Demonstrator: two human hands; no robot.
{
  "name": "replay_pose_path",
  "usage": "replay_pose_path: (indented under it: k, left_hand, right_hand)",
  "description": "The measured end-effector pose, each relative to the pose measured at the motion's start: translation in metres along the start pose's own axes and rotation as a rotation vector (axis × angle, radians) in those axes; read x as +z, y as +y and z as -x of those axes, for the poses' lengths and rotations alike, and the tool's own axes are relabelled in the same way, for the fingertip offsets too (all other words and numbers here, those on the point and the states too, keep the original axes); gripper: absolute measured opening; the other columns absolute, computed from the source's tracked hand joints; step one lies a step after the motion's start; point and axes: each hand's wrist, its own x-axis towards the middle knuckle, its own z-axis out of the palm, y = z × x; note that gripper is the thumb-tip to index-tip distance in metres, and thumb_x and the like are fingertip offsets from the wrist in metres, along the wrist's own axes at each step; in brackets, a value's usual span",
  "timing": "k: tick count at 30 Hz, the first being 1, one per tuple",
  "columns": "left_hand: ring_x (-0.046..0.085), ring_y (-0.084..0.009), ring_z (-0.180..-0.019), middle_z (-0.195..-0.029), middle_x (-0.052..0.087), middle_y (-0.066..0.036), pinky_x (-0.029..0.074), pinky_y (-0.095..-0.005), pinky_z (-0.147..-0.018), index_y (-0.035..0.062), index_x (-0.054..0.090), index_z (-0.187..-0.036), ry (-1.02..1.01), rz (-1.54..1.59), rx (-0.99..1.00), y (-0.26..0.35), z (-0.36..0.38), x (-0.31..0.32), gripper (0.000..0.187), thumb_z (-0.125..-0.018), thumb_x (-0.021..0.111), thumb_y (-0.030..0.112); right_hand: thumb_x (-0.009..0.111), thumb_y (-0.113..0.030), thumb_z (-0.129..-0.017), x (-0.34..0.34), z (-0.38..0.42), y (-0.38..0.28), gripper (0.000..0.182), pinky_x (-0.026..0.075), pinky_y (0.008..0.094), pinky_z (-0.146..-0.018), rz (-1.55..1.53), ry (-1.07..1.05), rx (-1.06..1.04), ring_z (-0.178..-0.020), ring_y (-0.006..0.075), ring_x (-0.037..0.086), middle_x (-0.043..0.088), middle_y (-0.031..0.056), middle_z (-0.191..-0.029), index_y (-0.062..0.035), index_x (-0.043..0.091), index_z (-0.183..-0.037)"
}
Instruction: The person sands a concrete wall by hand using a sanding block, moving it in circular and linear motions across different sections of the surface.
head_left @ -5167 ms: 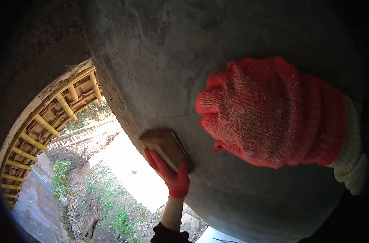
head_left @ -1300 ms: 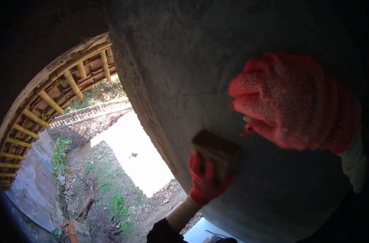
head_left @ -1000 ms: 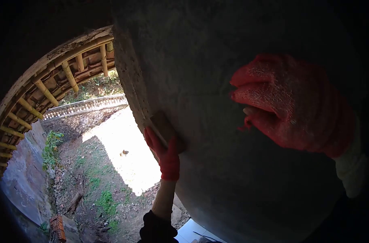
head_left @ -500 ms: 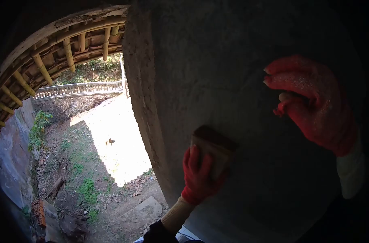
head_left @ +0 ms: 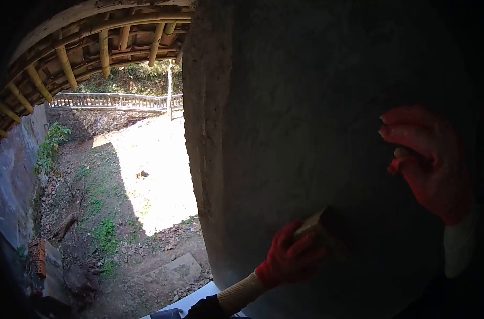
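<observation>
My left hand (head_left: 292,256), in a red glove with a cream cuff, is wrapped round a pale rectangular block (head_left: 315,227) with a dark edge. That block is against the dark grey plastered wall (head_left: 284,143), low in the view, turned at a slant. Higher up and to the right, my right hand (head_left: 430,159) is in a red glove whose fingertips are bare. Its fingers are curved and the thumb stands apart from them, with nothing in between, near the wall's shadowed surface.
The wall ends at a rough vertical edge (head_left: 204,159) on the left. Beyond it lies a yard (head_left: 109,202) with rubble, plants and a sunlit patch. A tiled roof on bamboo poles (head_left: 103,50) hangs above, a railing (head_left: 114,101) runs behind, and hollow bricks (head_left: 37,257) lie lower left.
My left hand has slid the block to the right and down along the wall, turning it. My right hand appears lower and further right. The view has shifted a little.
</observation>
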Motion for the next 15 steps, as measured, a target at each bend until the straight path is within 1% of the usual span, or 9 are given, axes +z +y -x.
replay_pose_path:
  k: [1, 3, 5, 7, 9, 10, 11, 13, 15]
  left_hand:
    - [0.041, -0.0563, -0.128, -0.149, 0.031, -0.024, 0.044, -0.0610, -0.099, 0.0163, 0.040, -0.143, 0.076, -0.049, -0.091, -0.009, 0.000, -0.001, 0.090, -0.068, 0.086, 0.037]
    - [0.035, -0.0523, -0.136, -0.156, 0.023, -0.023, 0.040, -0.0569, -0.107, 0.0100, 0.030, -0.152, 0.160, -0.140, -0.438, -0.035, -0.008, -0.013, 0.097, -0.074, 0.083, 0.032]
    - [0.027, -0.0493, -0.142, -0.159, 0.018, -0.027, 0.033, -0.0531, -0.113, 0.0016, 0.022, -0.155, 0.293, -0.098, -0.765, -0.082, -0.013, -0.030, 0.102, -0.078, 0.081, 0.031]
    - [0.019, -0.0444, -0.147, -0.159, 0.013, -0.030, 0.027, -0.0487, -0.118, 0.0038, 0.017, -0.157, 0.428, 0.111, -1.011, -0.121, -0.012, -0.041, 0.103, -0.079, 0.080, 0.029]
    - [0.019, -0.0442, -0.147, -0.159, 0.012, -0.030, 0.026, -0.0484, -0.118, 0.0039, 0.017, -0.157, 0.383, 0.032, -0.977, -0.111, -0.009, -0.038, 0.103, -0.079, 0.080, 0.029]
    - [0.020, -0.0439, -0.147, -0.159, 0.011, -0.030, 0.026, -0.0481, -0.118, 0.0040, 0.018, -0.157, 0.344, -0.038, -0.940, -0.102, -0.010, -0.033, 0.103, -0.080, 0.080, 0.030]
    - [0.022, -0.0459, -0.145, -0.159, 0.012, -0.029, 0.029, -0.0520, -0.115, 0.0043, 0.021, -0.156, 0.307, -0.099, -0.846, -0.082, -0.008, -0.024, 0.101, -0.080, 0.081, 0.030]
    - [0.028, -0.0508, -0.141, -0.157, 0.017, -0.030, 0.035, -0.0563, -0.110, 0.0079, 0.025, -0.154, 0.233, -0.136, -0.619, -0.033, -0.008, -0.010, 0.099, -0.078, 0.082, 0.036]
    - [0.036, -0.0551, -0.133, -0.154, 0.021, -0.035, 0.041, -0.0605, -0.102, 0.0123, 0.033, -0.148, 0.143, -0.041, -0.348, 0.006, 0.003, 0.004, 0.100, -0.069, 0.087, 0.042]
  right_hand:
    - [0.050, 0.019, -0.075, -0.002, 0.000, 0.000, 0.041, 0.059, 0.0276, -0.060, 0.005, -0.011, -0.010, -0.089, 0.0204, 0.065, 0.061, 0.0148, -0.116, -0.0023, 0.066, -0.106]
    - [0.050, 0.019, -0.075, -0.004, 0.000, 0.002, 0.041, 0.059, 0.0275, -0.059, 0.099, -0.047, -0.045, -0.088, 0.0205, 0.065, 0.061, 0.0149, -0.115, -0.0025, 0.066, -0.106]
    - [0.051, 0.019, -0.074, -0.004, 0.000, -0.001, 0.040, 0.058, 0.0276, -0.059, 0.093, -0.046, -0.035, -0.089, 0.0208, 0.064, 0.061, 0.0147, -0.116, -0.0026, 0.066, -0.105]
    - [0.052, 0.018, -0.074, -0.003, 0.000, -0.002, 0.040, 0.058, 0.0277, -0.059, 0.074, -0.038, -0.015, -0.089, 0.0211, 0.064, 0.062, 0.0145, -0.116, -0.0027, 0.066, -0.105]
    - [0.052, 0.017, -0.074, -0.005, -0.004, -0.004, 0.039, 0.058, 0.0275, -0.059, 0.217, -0.058, -0.105, -0.091, 0.0217, 0.064, 0.062, 0.0140, -0.116, -0.0034, 0.067, -0.104]
    - [0.052, 0.017, -0.074, -0.005, -0.005, -0.005, 0.039, 0.058, 0.0275, -0.059, 0.220, -0.049, -0.111, -0.091, 0.0217, 0.064, 0.062, 0.0140, -0.116, -0.0034, 0.067, -0.104]
    - [0.052, 0.017, -0.074, -0.005, -0.004, -0.006, 0.039, 0.058, 0.0275, -0.060, 0.189, -0.056, -0.073, -0.092, 0.0217, 0.064, 0.062, 0.0137, -0.116, -0.0037, 0.067, -0.105]
    - [0.052, 0.016, -0.074, -0.005, -0.002, -0.008, 0.040, 0.058, 0.0276, -0.061, 0.154, -0.080, -0.034, -0.093, 0.0217, 0.064, 0.061, 0.0133, -0.117, -0.0040, 0.067, -0.105]
    - [0.052, 0.016, -0.074, -0.008, -0.001, -0.009, 0.040, 0.057, 0.0273, -0.062, 0.108, -0.117, 0.035, -0.097, 0.0213, 0.064, 0.061, 0.0130, -0.120, -0.0042, 0.067, -0.106]
